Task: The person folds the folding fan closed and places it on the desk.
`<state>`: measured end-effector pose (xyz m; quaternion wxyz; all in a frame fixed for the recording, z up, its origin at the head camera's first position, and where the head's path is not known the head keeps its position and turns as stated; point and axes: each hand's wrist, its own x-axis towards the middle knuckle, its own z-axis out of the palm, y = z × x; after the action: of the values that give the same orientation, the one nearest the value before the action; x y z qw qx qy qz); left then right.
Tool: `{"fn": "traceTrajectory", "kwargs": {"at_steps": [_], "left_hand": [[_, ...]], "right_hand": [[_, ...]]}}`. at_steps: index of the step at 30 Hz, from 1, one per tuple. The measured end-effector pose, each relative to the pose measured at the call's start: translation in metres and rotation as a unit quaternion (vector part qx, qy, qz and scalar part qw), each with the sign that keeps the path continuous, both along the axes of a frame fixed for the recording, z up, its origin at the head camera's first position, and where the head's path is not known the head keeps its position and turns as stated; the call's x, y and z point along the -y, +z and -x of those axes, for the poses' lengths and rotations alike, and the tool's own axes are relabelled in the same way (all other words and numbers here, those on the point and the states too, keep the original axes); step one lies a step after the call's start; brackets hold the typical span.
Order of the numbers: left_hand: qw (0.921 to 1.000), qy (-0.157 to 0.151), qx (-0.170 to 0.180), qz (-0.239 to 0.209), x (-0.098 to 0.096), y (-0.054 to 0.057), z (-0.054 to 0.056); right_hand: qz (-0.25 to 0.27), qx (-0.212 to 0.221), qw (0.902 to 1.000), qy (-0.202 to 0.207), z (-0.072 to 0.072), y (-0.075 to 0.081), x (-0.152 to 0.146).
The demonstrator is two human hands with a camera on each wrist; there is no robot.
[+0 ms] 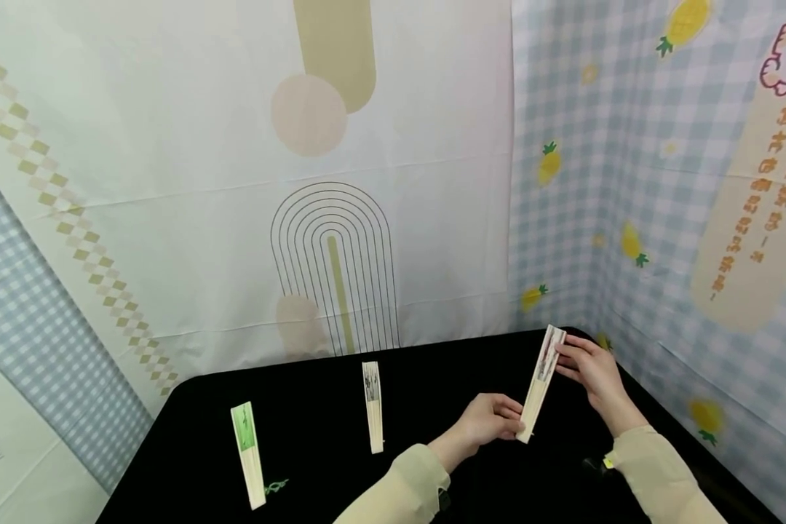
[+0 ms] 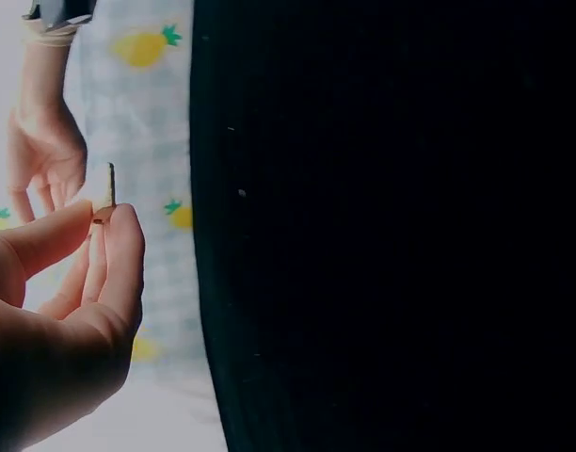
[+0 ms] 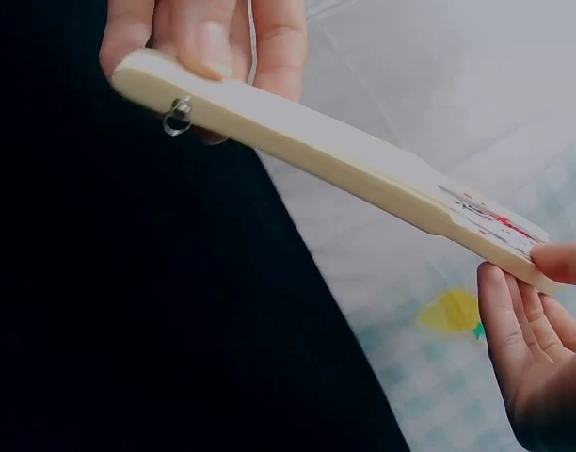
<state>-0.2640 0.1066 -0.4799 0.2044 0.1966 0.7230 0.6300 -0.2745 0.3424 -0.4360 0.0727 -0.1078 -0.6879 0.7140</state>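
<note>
Between my two hands, over the right side of the black table, is a folded hand fan (image 1: 541, 383) with pale wooden ribs and a white printed leaf with dark and red marks. My left hand (image 1: 490, 421) pinches its lower rib end between thumb and fingers. The right hand (image 1: 592, 370) grips the leaf end at the top, thumb on one face and fingers behind. In the right wrist view a small metal ring (image 3: 178, 117) shows at the fan's rivet. The left wrist view shows the fan (image 2: 105, 198) nearly end-on.
A folded fan with a grey-printed leaf (image 1: 372, 407) lies mid-table. A green folded fan (image 1: 247, 455) lies at the left, with a green cord (image 1: 276, 486) beside it. The black tabletop (image 1: 314, 437) ends against patterned cloth walls (image 1: 432, 218) at the back and right.
</note>
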Motion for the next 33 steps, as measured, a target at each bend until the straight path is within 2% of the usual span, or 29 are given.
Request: {"fn": "traceTrajectory", "kwargs": {"at_steps": [6, 10, 16, 21, 33], "left_hand": [[0.9992, -0.016, -0.013, 0.033, 0.002, -0.005, 0.004], [0.9981, -0.004, -0.018, 0.058, 0.001, -0.009, 0.005], [0.9957, 0.022, -0.026, 0.086, -0.005, -0.014, 0.004], [0.9949, 0.039, -0.026, 0.090, -0.007, -0.015, 0.004], [0.9943, 0.043, -0.027, 0.093, -0.008, -0.011, 0.001]], "right_hand": [[0.008, 0.006, 1.0000, 0.002, 0.005, -0.010, -0.005], [0.019, 0.007, 0.9998, 0.000, 0.009, -0.017, -0.006], [-0.002, 0.018, 0.9998, -0.010, 0.012, -0.027, -0.003], [-0.008, 0.030, 0.9995, -0.010, 0.018, -0.030, -0.001], [-0.029, 0.035, 0.9982, -0.038, 0.020, -0.046, -0.008]]}}
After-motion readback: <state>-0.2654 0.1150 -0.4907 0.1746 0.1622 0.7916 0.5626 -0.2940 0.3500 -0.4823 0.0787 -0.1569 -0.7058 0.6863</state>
